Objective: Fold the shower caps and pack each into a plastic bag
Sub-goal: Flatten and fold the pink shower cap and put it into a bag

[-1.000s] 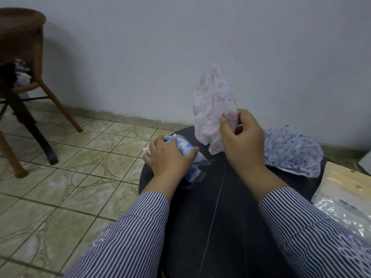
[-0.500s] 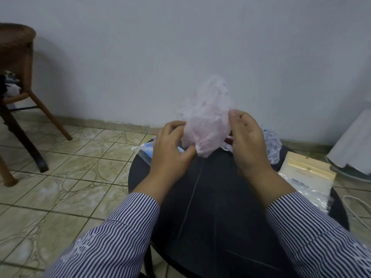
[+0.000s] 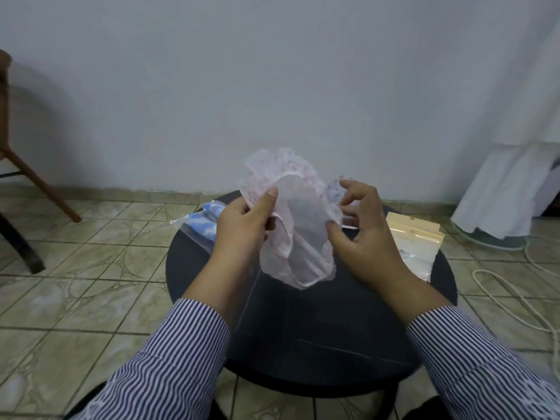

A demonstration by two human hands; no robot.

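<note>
Grey-white wall point(image 3: 272, 86) fills the far half of my view; beige patterned floor tiles point(image 3: 91, 268) below it. A round, matte black bench point(image 3: 303, 344) sits centre, its top marked by a few thin pale scratch lines.

White draped cloth point(image 3: 509, 189) hangs at far right. A brown wooden chair leg point(image 3: 39, 183) slants at far left. A pale cord point(image 3: 515, 295) loops on the floor to the right.

The pink shower cap point(image 3: 295, 219) is held in the air over the far half of the bench, between both hands. It is thin, translucent, crinkled film with faint red print and a white elastic hem. Its opening faces me. The long axis runs far-left to near-right, with the lower edge hanging toward the bench. A second ago it stood as a tall crumpled plume in one hand; now it is spread wider and lower.

Left hand point(image 3: 242, 228) pinches the cap's left rim between thumb and fingers. Right hand point(image 3: 360, 234) grips the right rim, thumb on the film, other fingers curled loosely. Both sleeves are navy-and-white striped. The left hand was earlier on the bagged blue cap.

That packed bag point(image 3: 201, 227), clear plastic with blue-and-white contents, lies at the bench's left edge, overhanging it. A stack of clear bags point(image 3: 415, 241) with a cream header lies at the right edge. A blue-printed shower cap point(image 3: 335, 190) peeks out behind the right hand's fingers.
</note>
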